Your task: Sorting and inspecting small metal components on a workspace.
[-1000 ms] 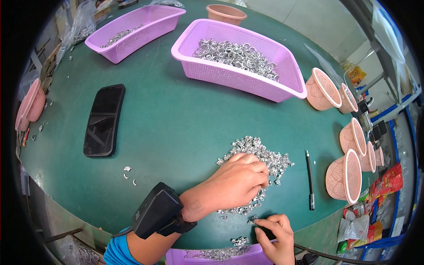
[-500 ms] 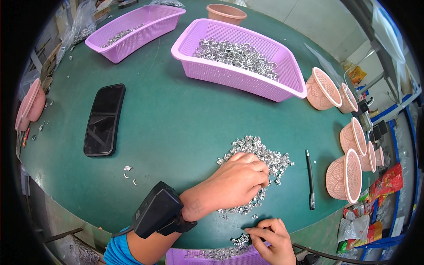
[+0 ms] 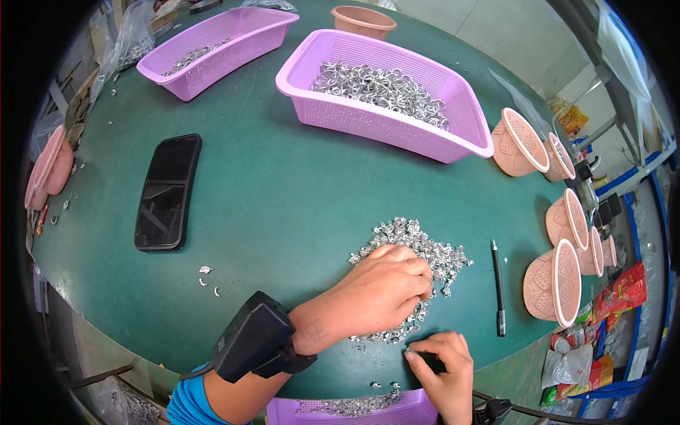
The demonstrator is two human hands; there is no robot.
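A heap of small silvery metal pieces (image 3: 443,258) lies on the green table. My left hand (image 3: 379,290) rests on its near side, back upward, fingers curled down into the pieces; the fingertips and whatever they hold are hidden. Just nearer than the heap, my right hand (image 3: 445,365) pinches one small metal piece (image 3: 409,350) between thumb and forefinger. Below it, at the table's near edge, a purple basket (image 3: 418,411) holds more of these pieces (image 3: 350,406). A few loose pieces (image 3: 386,386) lie by its rim.
A large purple basket (image 3: 382,131) of metal rings stands beyond the heap, with another purple basket (image 3: 234,53) at far left. A black phone (image 3: 168,193) lies left; a black pen (image 3: 498,287) lies right. Several peach baskets (image 3: 542,290) line the right edge. Metal scraps (image 3: 205,269) lie left.
My right hand has moved up from the table's near edge toward the heap. Most of the small cluster by the basket rim is gone from there. My left hand has stayed put.
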